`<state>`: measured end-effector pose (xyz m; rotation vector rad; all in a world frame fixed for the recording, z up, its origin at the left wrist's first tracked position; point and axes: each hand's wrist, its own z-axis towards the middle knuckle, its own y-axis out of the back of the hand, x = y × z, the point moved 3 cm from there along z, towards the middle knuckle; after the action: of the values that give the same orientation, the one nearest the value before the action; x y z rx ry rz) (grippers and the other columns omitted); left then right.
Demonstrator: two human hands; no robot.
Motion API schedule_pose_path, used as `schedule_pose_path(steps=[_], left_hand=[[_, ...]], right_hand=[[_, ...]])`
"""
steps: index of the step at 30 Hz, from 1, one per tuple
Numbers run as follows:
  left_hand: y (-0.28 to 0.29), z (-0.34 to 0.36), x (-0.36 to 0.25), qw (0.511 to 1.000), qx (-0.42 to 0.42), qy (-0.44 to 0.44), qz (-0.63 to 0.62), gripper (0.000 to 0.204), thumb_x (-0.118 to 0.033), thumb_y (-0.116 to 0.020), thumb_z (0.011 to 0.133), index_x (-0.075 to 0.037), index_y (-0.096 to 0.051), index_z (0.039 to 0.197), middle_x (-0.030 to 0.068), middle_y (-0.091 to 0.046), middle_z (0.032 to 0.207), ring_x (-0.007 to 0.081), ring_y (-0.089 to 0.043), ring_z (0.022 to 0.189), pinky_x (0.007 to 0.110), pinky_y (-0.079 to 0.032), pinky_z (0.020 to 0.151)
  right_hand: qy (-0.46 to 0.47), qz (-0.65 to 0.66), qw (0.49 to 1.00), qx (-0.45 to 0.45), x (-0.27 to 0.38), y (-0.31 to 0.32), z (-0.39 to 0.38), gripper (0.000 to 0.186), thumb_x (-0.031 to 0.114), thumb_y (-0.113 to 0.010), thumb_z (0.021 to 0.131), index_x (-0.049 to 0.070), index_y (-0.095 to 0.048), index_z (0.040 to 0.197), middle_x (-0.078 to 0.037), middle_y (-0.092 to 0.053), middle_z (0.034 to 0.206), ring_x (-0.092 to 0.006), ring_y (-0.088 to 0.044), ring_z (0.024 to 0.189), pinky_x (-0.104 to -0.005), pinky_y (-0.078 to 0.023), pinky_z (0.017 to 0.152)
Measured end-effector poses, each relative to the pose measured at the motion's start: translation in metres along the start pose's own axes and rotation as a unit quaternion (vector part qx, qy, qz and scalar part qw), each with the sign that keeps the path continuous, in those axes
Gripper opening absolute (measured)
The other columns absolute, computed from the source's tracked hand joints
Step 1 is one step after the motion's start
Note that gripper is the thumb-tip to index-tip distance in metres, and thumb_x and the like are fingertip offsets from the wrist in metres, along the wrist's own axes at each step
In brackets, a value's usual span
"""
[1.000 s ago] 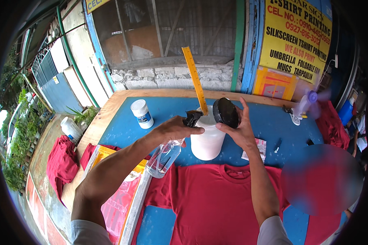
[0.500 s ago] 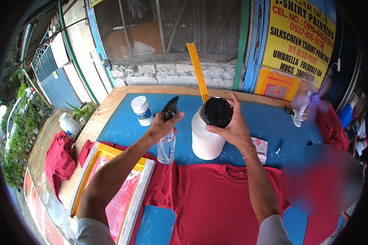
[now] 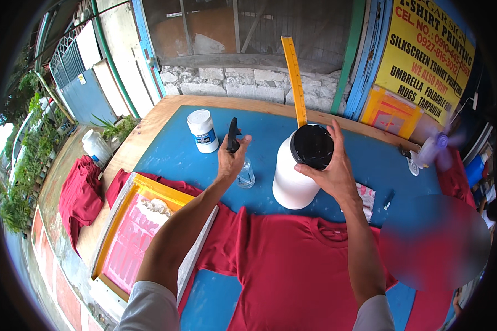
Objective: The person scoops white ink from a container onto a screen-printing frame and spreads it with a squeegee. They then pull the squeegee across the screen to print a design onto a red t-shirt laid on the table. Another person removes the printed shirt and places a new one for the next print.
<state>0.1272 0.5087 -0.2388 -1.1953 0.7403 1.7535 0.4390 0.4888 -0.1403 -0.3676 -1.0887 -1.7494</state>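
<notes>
My left hand (image 3: 233, 161) grips the black trigger head of a clear spray bottle (image 3: 246, 175), which is upright over the blue tabletop; whether its base touches is hard to tell. My right hand (image 3: 337, 171) is spread around the black lid (image 3: 312, 147) of a big white jar (image 3: 294, 185), thumb at the near edge and fingers on the right side. The jar tilts slightly. Below it a dark red T-shirt (image 3: 298, 265) lies spread flat. To the left, a printing screen (image 3: 130, 237) with yellow tape and white paste rests on more red cloth.
Beyond my left hand stands a smaller white jar (image 3: 203, 132). A yellow ruler (image 3: 294, 80) rises behind the big jar. Right of it lie a printed packet (image 3: 365, 199) and a marker (image 3: 389, 199). A small fan (image 3: 433, 146) is at far right, above a blurred round patch.
The spray bottle has moved farther back on the table with my left hand. My right hand stays on the jar's lid. The whole view has shifted a little.
</notes>
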Motion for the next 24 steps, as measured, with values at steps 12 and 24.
schedule_pose_path(steps=[12, 24], left_hand=[[0.007, -0.003, 0.003, 0.980, 0.093, 0.084, 0.152, 0.135, -0.066, -0.098, 0.079, 0.005, -0.029, 0.171, 0.0242, -0.067, 0.140, 0.0338, -0.068, 0.131, 0.041, -0.054, 0.111], [0.242, -0.209, -0.156, 0.916, 0.201, 0.097, 0.333, 0.094, -0.059, -0.083, 0.098, -0.003, -0.049, 0.165, 0.0293, -0.064, 0.152, 0.0391, -0.064, 0.144, 0.051, -0.052, 0.122]], right_hand=[[-0.034, 0.037, 0.999, -0.020, -0.008, 0.023, -0.024, 0.151, 0.036, -0.110, 0.066, 0.009, -0.013, 0.180, -0.032, -0.028, 0.179, -0.0421, -0.030, 0.168, -0.0584, -0.037, 0.131], [-0.197, 0.150, 0.968, 0.035, 0.055, 0.008, -0.338, 0.122, 0.042, -0.103, 0.078, 0.005, -0.035, 0.172, -0.021, -0.040, 0.176, -0.0362, -0.041, 0.162, -0.0557, -0.048, 0.124]])
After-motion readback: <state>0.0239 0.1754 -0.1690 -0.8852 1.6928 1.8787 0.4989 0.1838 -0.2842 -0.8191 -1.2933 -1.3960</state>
